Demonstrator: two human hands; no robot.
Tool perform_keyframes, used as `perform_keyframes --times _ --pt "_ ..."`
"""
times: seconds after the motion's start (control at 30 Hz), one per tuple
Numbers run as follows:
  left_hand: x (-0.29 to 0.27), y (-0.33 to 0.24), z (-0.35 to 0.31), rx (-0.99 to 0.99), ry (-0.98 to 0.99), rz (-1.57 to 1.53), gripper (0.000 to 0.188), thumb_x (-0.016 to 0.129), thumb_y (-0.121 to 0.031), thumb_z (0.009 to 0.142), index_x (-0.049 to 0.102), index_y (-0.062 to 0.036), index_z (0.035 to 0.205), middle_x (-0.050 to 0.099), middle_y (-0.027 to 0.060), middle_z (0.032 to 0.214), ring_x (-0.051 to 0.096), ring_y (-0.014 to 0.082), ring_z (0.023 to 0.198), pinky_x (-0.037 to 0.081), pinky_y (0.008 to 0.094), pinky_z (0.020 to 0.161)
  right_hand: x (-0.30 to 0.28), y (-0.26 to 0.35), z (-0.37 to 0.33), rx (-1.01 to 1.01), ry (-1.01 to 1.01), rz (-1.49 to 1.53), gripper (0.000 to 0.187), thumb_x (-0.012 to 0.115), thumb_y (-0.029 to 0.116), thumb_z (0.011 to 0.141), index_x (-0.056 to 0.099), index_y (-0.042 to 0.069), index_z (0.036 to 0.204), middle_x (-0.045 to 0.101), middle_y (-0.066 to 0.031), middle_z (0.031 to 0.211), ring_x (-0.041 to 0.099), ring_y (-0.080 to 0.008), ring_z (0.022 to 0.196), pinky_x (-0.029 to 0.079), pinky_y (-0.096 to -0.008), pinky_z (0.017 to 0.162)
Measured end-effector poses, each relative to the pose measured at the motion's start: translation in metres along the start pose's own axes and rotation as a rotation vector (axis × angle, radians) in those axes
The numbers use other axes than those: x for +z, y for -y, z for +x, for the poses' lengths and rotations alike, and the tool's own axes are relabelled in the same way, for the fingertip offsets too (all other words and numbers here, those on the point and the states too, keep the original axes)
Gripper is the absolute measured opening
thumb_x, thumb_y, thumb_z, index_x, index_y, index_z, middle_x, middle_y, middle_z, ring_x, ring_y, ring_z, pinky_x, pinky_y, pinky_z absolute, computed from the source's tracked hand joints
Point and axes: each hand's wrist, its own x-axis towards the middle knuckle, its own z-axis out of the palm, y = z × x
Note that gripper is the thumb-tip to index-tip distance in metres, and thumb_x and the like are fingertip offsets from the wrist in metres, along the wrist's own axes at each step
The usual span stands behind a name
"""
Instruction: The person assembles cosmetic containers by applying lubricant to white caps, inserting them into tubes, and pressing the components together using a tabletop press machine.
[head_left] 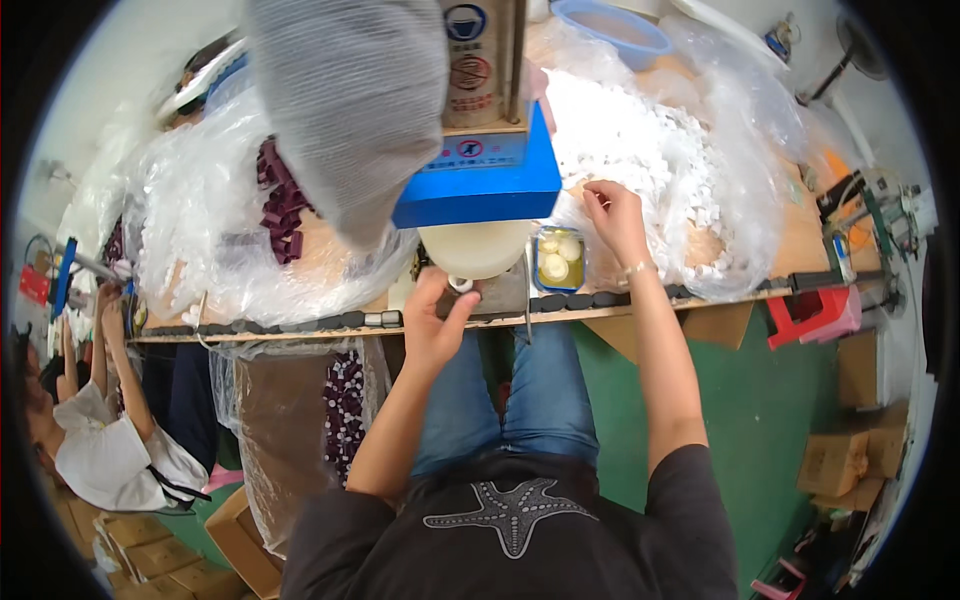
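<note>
A small white ring-like part [460,284] is pinched between the thumb and fingers of my left hand [432,322], just below the pale round underside [475,250] of a blue-fronted machine [480,190]. To the right, my right hand [615,217] hovers at the near edge of a heap of small white plastic pieces [625,130]. Its thumb and fingertips are drawn together; whatever lies between them is too small to make out. Between the hands sits a small dark-rimmed tray [559,284] with yellow contents and several pale round pieces.
Dark purple pieces [285,205] and clear plastic bags [215,210] cover the left of the bench. A grey cloth [350,100] hangs by the machine. Below is an open bag of purple and white pieces [343,410]. A co-worker [120,430] works at far left; a red stool [808,318] stands right.
</note>
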Motion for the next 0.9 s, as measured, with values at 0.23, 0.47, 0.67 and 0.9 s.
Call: perform_keyframes --times 0.23,0.47,0.67,0.9 --pt "-0.158 0.008 -0.088 -0.382 0.522 0.804 0.019 0.072 -0.021 0.076 0.067 -0.0036 0.08 0.065 0.0177 0.077 0.062 0.0369 0.08 0.049 0.045 0.071 0.008 -0.018 0.035 -0.017 0.356 -0.362 0.015 0.067 0.01 0.07 0.073 0.001 0.08 0.068 -0.0201 0.074 0.069 -0.0301 0.068 0.054 -0.0356 0.069" --pt "-0.206 0.005 -0.078 -0.322 0.107 0.639 0.017 0.066 -0.015 0.082 0.065 0.0016 0.083 0.062 0.0213 0.073 0.064 0.0352 0.07 0.049 0.0391 0.063 0.012 -0.047 0.029 -0.155 0.276 -0.376 0.018 0.065 0.013 0.078 0.066 -0.005 0.077 0.063 -0.0254 0.075 0.062 -0.038 0.079 0.05 -0.0447 0.076" --pt "-0.176 0.077 0.056 -0.014 -0.256 1.141 0.02 0.059 -0.013 0.086 0.058 -0.0017 0.102 0.063 0.0175 0.093 0.058 0.0381 0.089 0.047 0.0467 0.077 -0.007 0.012 0.013 -0.015 0.121 -0.283 0.013 0.067 0.011 0.081 0.067 -0.001 0.086 0.063 -0.0157 0.069 0.06 -0.0271 0.063 0.048 -0.0366 0.062" --pt "-0.144 0.164 0.074 0.024 -0.294 1.169 0.03 0.055 0.001 0.078 0.051 -0.0031 0.108 0.056 0.0167 0.111 0.052 0.0368 0.1 0.044 0.0457 0.083 0.031 0.105 -0.103 0.095 0.134 0.592 0.012 0.066 0.007 0.086 0.064 0.001 0.096 0.069 -0.0032 0.077 0.06 -0.0078 0.064 0.046 -0.0242 0.057"
